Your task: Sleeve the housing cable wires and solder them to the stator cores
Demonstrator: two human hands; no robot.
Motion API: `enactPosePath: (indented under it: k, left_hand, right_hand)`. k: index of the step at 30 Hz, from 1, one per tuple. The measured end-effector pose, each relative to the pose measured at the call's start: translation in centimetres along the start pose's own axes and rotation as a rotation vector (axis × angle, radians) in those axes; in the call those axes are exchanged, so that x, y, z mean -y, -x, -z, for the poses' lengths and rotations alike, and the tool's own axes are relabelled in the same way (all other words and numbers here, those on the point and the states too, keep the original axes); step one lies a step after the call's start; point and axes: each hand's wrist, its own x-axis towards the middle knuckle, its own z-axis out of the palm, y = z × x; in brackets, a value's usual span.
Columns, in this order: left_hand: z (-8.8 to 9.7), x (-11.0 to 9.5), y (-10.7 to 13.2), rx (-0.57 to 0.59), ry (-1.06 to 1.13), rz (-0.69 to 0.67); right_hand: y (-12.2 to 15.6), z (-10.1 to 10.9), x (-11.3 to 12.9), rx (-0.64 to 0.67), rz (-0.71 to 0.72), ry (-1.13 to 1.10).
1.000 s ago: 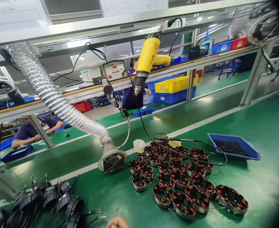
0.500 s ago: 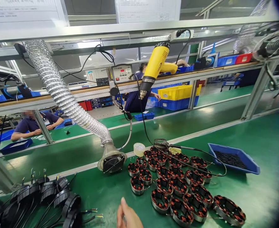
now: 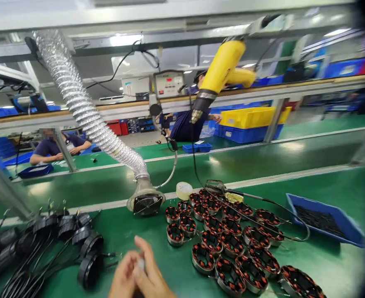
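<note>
At the bottom centre my left hand (image 3: 124, 274) and my right hand (image 3: 153, 273) are together over the green bench. My left fingers are curled in against my right hand. The right thumb is bent inward while its index finger points up and away. A small greyish thing (image 3: 142, 264) shows between the hands, too blurred and covered to name. Nearest on the right stand several ring-shaped motor stators (image 3: 203, 258) with copper-red windings. On the left lie several black round housings (image 3: 90, 269) with black cables.
Behind the hands a fume extractor hood (image 3: 148, 203) hangs on a silver duct. A yellow heat gun (image 3: 222, 66) hangs above the bench. At the right is a blue tray (image 3: 351, 231) of dark pieces, and a tape roll (image 3: 184, 191) stands behind the stators. Co-workers sit across.
My right hand has moved left and further into view. My left hand has come into view and meets it. The camera view has tilted down and shifted.
</note>
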Motion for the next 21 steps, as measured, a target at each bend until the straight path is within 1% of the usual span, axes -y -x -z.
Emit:
enactPosePath:
  k: [1, 2, 4, 6, 7, 8, 9, 10, 11, 12, 13, 14, 15, 16, 17, 18, 19, 21]
  left_hand:
    - [0.5, -0.9, -1.4, -0.027, -0.014, -0.019]
    - [1.2, -2.0, -3.1, -0.098, -0.085, -0.103]
    - [3.5, -4.5, -6.9, -0.244, -0.118, -0.151]
    - [6.7, -7.3, -10.6, -0.373, -0.164, -0.181]
    - [8.5, -8.6, -11.9, -0.435, -0.195, -0.201]
    - [10.3, -9.8, -12.7, -0.491, -0.233, -0.218]
    - [12.0, -10.8, -12.9, -0.537, -0.274, -0.237]
    - [13.6, -11.4, -12.5, -0.569, -0.321, -0.254]
    - [15.1, -11.5, -11.5, -0.588, -0.365, -0.269]
    - [16.4, -11.2, -10.0, -0.602, -0.419, -0.280]
    - [17.5, -10.4, -8.0, -0.616, -0.492, -0.286]
    - [18.4, -9.1, -5.8, -0.632, -0.577, -0.288]
    - [19.0, -7.4, -3.4, -0.672, -0.833, -0.297]
    - [19.5, -5.5, -1.0, -0.708, -1.078, -0.263]
    - [19.8, -3.5, 1.2, -0.732, -1.276, -0.178]
    - [20.0, -1.4, 3.1, -0.734, -1.431, -0.072]
    - [20.1, 0.4, 4.7, -0.712, -1.550, 0.019]
    - [20.4, 3.0, 6.7, -0.643, -1.713, 0.086]
  right_hand:
    - [0.3, 0.2, -0.1, -0.012, -0.018, -0.008]
    - [0.6, 0.3, -0.2, -0.020, -0.055, -0.017]
    - [1.1, 0.5, -0.2, -0.036, -0.138, -0.012]
    - [1.4, 0.7, 0.0, -0.031, -0.161, 0.032]
    - [1.4, 0.8, 0.1, -0.033, -0.145, 0.063]
    - [1.4, 0.9, 0.2, -0.036, -0.120, 0.099]
    - [1.4, 1.0, 0.3, -0.036, -0.092, 0.139]
    - [1.4, 1.1, 0.4, -0.033, -0.064, 0.182]
    - [1.4, 1.2, 0.4, -0.017, -0.042, 0.229]
    - [1.4, 1.2, 0.4, 0.013, -0.025, 0.278]
    - [1.5, 1.2, 0.4, 0.054, -0.012, 0.331]
    - [1.6, 1.1, 0.3, 0.104, -0.001, 0.386]
    - [1.8, 0.9, 0.2, 0.160, 0.013, 0.443]
    - [2.1, 0.7, 0.1, 0.219, 0.028, 0.497]
    - [2.4, 0.4, 0.0, 0.276, 0.046, 0.545]
    - [2.7, 0.1, -0.1, 0.325, 0.066, 0.584]
    - [3.0, -0.2, -0.2, 0.370, 0.085, 0.613]
    - [3.4, -0.8, -0.4, 0.445, 0.117, 0.652]
